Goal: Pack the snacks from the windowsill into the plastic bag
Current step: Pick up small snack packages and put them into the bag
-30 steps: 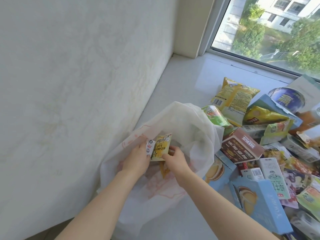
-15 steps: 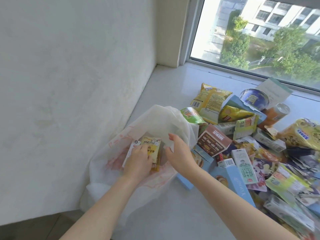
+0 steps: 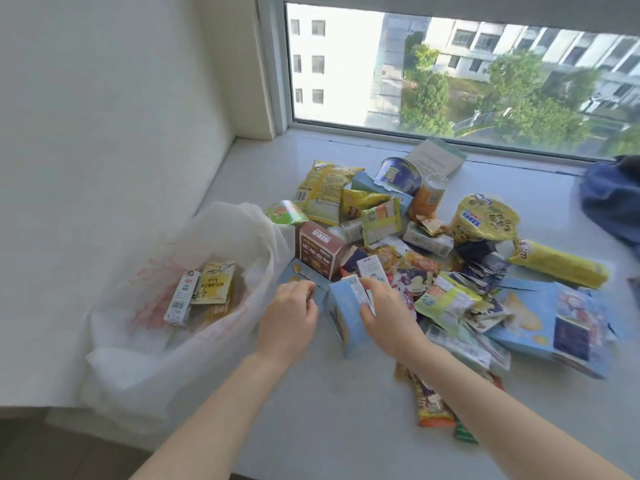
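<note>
The white plastic bag (image 3: 138, 341) lies open at the left of the windowsill (image 3: 339, 410), against the wall. Inside it are a yellow packet (image 3: 214, 282) and a small white carton (image 3: 181, 297). The snack pile (image 3: 433, 258) fills the middle and right. My left hand (image 3: 287, 320) is outside the bag, its fingers curled on the near edge of a flat light blue box (image 3: 299, 273). My right hand (image 3: 388, 313) closes around a barcoded white carton (image 3: 358, 292) that leans on an upright light blue box (image 3: 346, 323).
A brown box (image 3: 320, 247) stands beside the bag's mouth. Yellow chip bags (image 3: 325, 188), a blue cup (image 3: 398, 174), a yellow noodle bowl (image 3: 485, 216) and a yellow tube (image 3: 561, 265) lie farther back. Some dark blue fabric (image 3: 613, 199) is at the far right. The window (image 3: 450, 74) is behind.
Both hands have left the bag and moved right to the pile. The yellow packet and white carton now lie loose inside the bag. The view has swung right.
</note>
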